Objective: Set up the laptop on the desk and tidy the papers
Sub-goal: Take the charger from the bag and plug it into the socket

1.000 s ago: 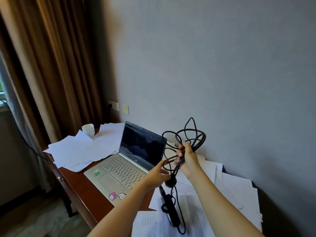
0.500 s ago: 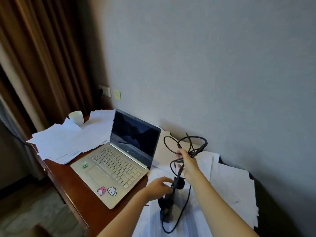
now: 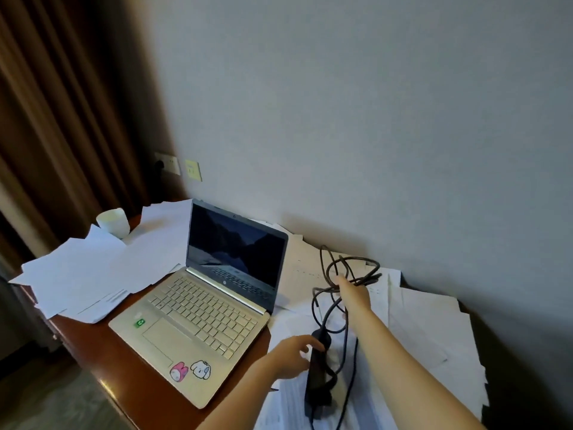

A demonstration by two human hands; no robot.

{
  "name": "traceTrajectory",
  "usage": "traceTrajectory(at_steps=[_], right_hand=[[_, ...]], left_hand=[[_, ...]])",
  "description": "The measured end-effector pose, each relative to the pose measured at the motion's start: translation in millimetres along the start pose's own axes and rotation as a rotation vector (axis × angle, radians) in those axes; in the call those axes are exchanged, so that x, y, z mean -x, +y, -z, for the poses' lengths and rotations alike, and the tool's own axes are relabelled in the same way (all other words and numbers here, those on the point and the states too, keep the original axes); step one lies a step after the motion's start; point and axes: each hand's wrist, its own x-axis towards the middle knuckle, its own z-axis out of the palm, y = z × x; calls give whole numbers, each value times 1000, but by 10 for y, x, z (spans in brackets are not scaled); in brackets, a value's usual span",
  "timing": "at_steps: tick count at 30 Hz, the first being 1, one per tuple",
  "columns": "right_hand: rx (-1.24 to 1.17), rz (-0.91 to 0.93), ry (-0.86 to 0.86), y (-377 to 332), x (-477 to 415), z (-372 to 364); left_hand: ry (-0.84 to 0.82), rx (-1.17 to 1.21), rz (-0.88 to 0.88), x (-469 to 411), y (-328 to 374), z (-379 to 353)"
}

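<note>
An open gold laptop point(image 3: 198, 318) with a dark screen sits on the wooden desk point(image 3: 130, 377). White papers point(image 3: 93, 268) lie scattered to its left, and more papers point(image 3: 431, 330) cover the desk on its right. My right hand point(image 3: 353, 293) grips a tangled bunch of black charger cable point(image 3: 350, 268) low over the right-hand papers. The black power adapter point(image 3: 316, 377) lies on the papers below it. My left hand point(image 3: 288, 355) rests against the adapter's upper end with curled fingers.
A white cup point(image 3: 113, 222) stands at the desk's far left corner among papers. Wall sockets point(image 3: 178, 166) sit on the grey wall behind the laptop. Brown curtains point(image 3: 62, 119) hang at the left. The desk's front edge runs diagonally below the laptop.
My right hand has lowered the cable bunch from in front of the laptop screen down toward the papers. The adapter now lies on the papers and my left hand has dropped onto it.
</note>
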Motion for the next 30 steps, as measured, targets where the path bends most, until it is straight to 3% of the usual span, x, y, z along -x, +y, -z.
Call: traceTrajectory(at_steps=[3,6,8,12,14,17,19,23,30], right_hand=[[34,-16,187,-11,-135,-29],[223,-66,341,73,-236,-7],[359,-79,355,177,-238,42],[434,-296,-1,274,2,212],[670,-426,-231,274,150,268],[824,-426,-513,213,316,274],[700,-327,-543,168,359,259],[342,-177,-247,162,292,144],[-5,-69,-160,65,167,-188]], left_hand=[[-64,-82,-74,-151,-81,83],[-129,-165,-169,-270,-110,156],[-178,-206,-210,-333,-124,174],[-224,-274,-280,-368,-110,118],[-223,-343,-302,-381,-89,87],[-178,-330,-302,-418,-82,27],[-114,-289,-289,-425,-92,15],[-36,-184,-203,-434,-219,116],[-278,-137,-223,-298,-534,327]])
